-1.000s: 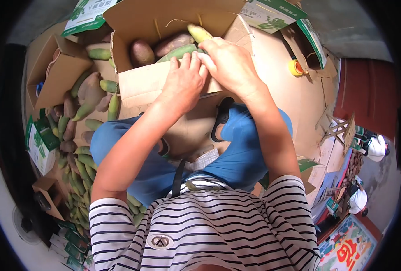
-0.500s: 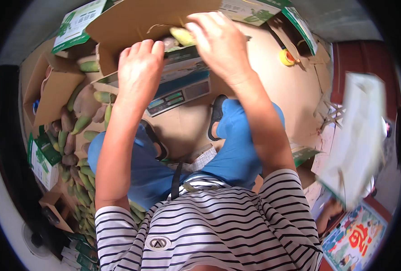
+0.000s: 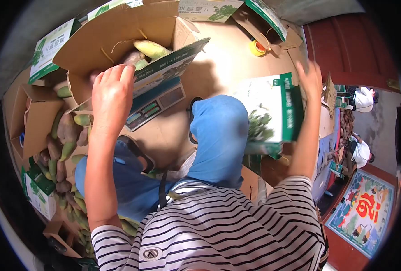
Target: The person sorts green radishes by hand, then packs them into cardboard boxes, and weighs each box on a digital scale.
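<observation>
My left hand (image 3: 112, 92) is closed over the near edge of an open cardboard box (image 3: 85, 52). Long green and pinkish root vegetables, among them a pale yellow-green one (image 3: 151, 49), lie in this box. It rests on a digital scale (image 3: 157, 105) whose display glows green. To the right, my right hand (image 3: 309, 79) is raised with its fingers apart, beside the upper right edge of a white and green carton (image 3: 268, 108). This carton is slightly blurred and stands next to my right knee. I cannot see anything between the right fingers.
Many green root vegetables (image 3: 65, 149) are heaped on the left, near another open box (image 3: 40, 113). A yellow tape roll (image 3: 257, 48) lies on the cardboard floor. At the far right are two other people (image 3: 360, 151) and a colourful printed panel (image 3: 362, 210).
My right hand has left the open box and swung out to the right. The white and green carton has come from the far right to beside my knee. My left hand stays at the box edge.
</observation>
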`<state>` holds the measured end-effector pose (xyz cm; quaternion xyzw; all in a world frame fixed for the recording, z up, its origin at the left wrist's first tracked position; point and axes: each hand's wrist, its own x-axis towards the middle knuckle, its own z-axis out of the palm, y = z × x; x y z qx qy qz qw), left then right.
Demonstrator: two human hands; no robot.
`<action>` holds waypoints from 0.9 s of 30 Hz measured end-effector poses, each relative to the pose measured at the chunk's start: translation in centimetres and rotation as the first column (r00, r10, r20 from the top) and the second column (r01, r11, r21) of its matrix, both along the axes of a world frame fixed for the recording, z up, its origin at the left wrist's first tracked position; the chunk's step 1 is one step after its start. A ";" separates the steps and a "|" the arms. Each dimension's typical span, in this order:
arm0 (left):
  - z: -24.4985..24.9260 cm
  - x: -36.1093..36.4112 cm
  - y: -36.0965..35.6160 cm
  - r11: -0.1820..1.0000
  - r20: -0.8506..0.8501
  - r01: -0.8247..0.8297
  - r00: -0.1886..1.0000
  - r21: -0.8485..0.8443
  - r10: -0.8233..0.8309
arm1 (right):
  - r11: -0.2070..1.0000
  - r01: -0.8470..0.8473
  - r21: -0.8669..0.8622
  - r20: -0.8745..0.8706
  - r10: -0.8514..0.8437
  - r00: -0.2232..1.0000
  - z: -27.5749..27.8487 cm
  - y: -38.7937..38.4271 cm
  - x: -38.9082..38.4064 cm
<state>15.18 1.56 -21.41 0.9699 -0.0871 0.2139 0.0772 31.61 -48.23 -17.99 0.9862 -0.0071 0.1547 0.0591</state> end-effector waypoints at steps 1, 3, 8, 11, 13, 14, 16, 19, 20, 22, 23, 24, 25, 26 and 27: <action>0.1 0.0 0.0 1.000 -0.002 0.002 1.000 -0.004 -0.002 | 0.960 0.218 -0.179 -0.120 -0.241 0.963 -2.6 -6.8 -0.4; 0.0 0.1 -0.1 1.000 0.002 -0.004 1.000 -0.008 0.004 | 0.884 0.468 -0.009 -0.638 -0.366 0.678 -5.1 -13.1 -1.5; 0.2 0.3 -0.3 1.000 -0.003 -0.028 1.000 -0.012 0.028 | 0.590 0.579 0.563 -0.778 0.143 0.611 -5.7 -1.5 -8.6; 0.2 0.4 -0.2 1.000 0.012 -0.018 1.000 -0.009 0.019 | 0.888 0.174 0.426 -0.596 0.130 0.793 -6.1 4.1 -11.2; 0.4 0.2 -0.4 1.000 -0.009 -0.007 1.000 -0.014 0.007 | 0.962 0.042 0.271 -0.491 0.101 0.865 -6.4 5.0 -13.3; 0.4 0.3 -0.2 1.000 -0.012 -0.013 1.000 -0.014 0.013 | 0.983 -0.030 0.184 -0.426 0.107 0.898 -6.1 6.2 -13.5; 0.3 0.2 -0.1 1.000 -0.040 -0.022 0.999 -0.017 0.021 | 0.954 0.169 0.247 -0.643 0.031 0.765 -5.7 7.4 -14.3; 0.7 0.2 -0.3 0.999 -0.112 -0.036 0.993 -0.032 0.032 | 0.907 0.235 0.349 -0.683 0.074 0.727 -10.3 5.1 -15.9; 0.4 0.2 -0.1 0.999 -0.106 -0.037 0.994 -0.024 0.034 | 0.814 0.249 0.526 -0.645 0.191 0.740 -13.0 2.4 -16.0; 0.0 0.1 0.1 0.999 -0.107 -0.036 0.994 -0.017 0.034 | 0.654 0.337 0.677 -0.611 0.246 0.752 -13.9 -0.2 -14.7; 0.0 0.1 0.1 0.999 -0.109 -0.032 0.994 -0.019 0.030 | 0.617 0.411 0.671 -0.635 0.192 0.749 -13.0 -0.6 -12.9; -0.1 0.1 0.1 0.999 -0.111 -0.027 0.994 -0.022 0.024 | 0.575 0.482 0.661 -0.658 0.136 0.741 -11.9 -0.7 -11.0; -0.1 0.1 0.0 0.999 -0.103 -0.030 0.994 -0.013 0.029 | 0.627 0.449 0.636 -0.666 0.153 0.730 -10.9 -1.3 -8.6; 0.0 0.1 0.0 0.999 -0.107 -0.031 0.994 -0.014 0.029 | 0.678 0.413 0.608 -0.675 0.168 0.718 -9.9 -1.3 -6.0; 0.0 0.1 0.0 0.999 -0.109 -0.033 0.994 -0.015 0.031 | 0.772 0.311 0.554 -0.657 0.176 0.733 -8.8 -0.4 -3.9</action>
